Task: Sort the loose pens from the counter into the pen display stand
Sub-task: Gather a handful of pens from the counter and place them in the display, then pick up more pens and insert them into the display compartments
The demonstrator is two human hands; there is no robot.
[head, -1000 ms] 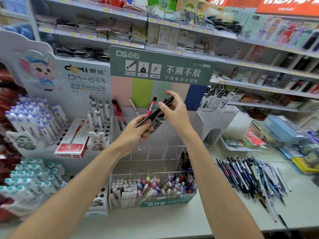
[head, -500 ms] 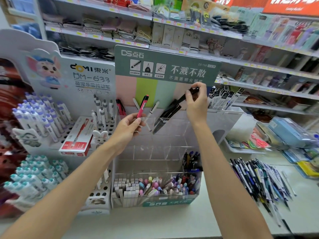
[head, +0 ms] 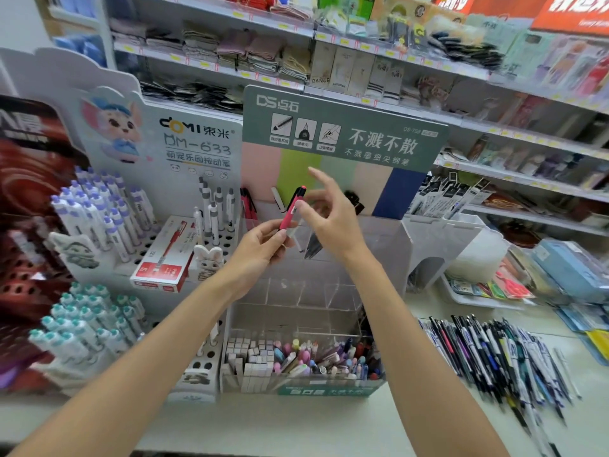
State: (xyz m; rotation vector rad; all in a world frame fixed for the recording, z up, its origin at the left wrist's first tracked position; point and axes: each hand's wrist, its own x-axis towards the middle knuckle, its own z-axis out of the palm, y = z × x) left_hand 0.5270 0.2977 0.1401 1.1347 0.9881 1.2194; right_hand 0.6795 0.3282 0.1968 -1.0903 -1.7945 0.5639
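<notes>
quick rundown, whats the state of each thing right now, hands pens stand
left hand: pinching the red pen near its lower end
right hand: open, fingers spread, close beside that pen; contact unclear
red pen: tilted, cap end up, over the pen display stand
black pens: standing in the stand's top row, in no hand
loose pens: piled flat on the counter, unsorted
pen display stand: upright, front tray full

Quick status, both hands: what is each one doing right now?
Left hand: holding the red pen, pinched near its lower end.
Right hand: open, fingers spread, holding nothing.
</notes>
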